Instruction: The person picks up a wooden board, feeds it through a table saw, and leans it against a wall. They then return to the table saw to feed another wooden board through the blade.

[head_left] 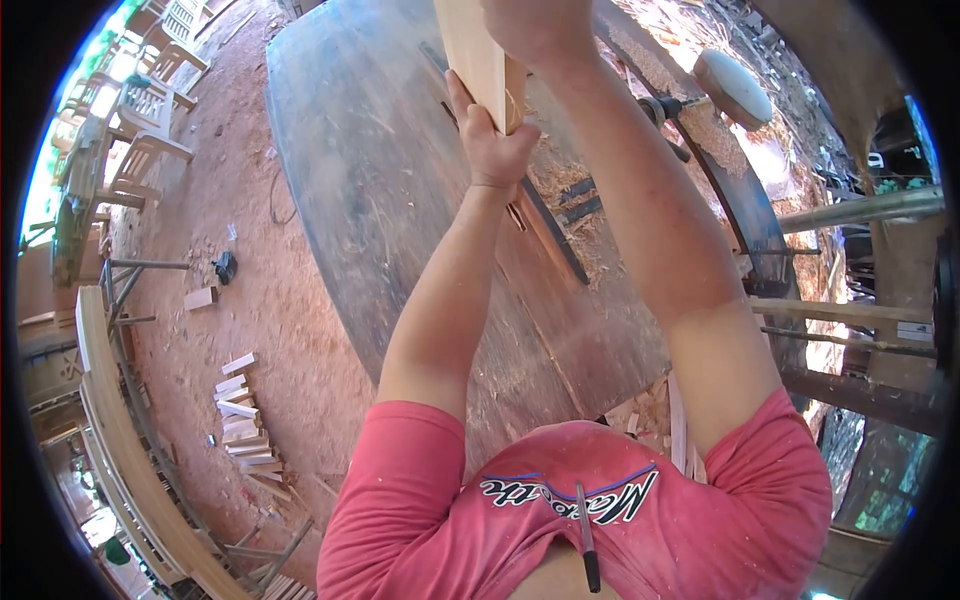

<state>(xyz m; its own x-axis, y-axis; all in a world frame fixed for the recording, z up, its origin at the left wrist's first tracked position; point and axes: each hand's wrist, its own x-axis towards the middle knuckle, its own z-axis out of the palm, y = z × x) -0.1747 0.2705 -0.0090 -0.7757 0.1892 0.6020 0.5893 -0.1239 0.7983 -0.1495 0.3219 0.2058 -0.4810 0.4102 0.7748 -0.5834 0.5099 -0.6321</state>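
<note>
A pale wooden board (468,45) extends past the top edge of the head view, over a broad worktable (350,150) with a worn grey surface. My left hand (497,145) is closed on the board's near end, thumb on the right side and fingers on the left. Further along, my right hand (545,35) is closed over the board's right side; the frame's top edge cuts off part of it. Just below my left hand, a dark metal strip (555,235) lies along a slot in the tabletop. Wood shavings (603,225) are scattered beside it.
A rounded pale object (733,88) on a dark shaft stands at the table's right edge. Several small wood blocks (240,425) lie in a row on the reddish ground. Long planks (110,410) rest at left, and wooden chairs (145,120) stand at upper left.
</note>
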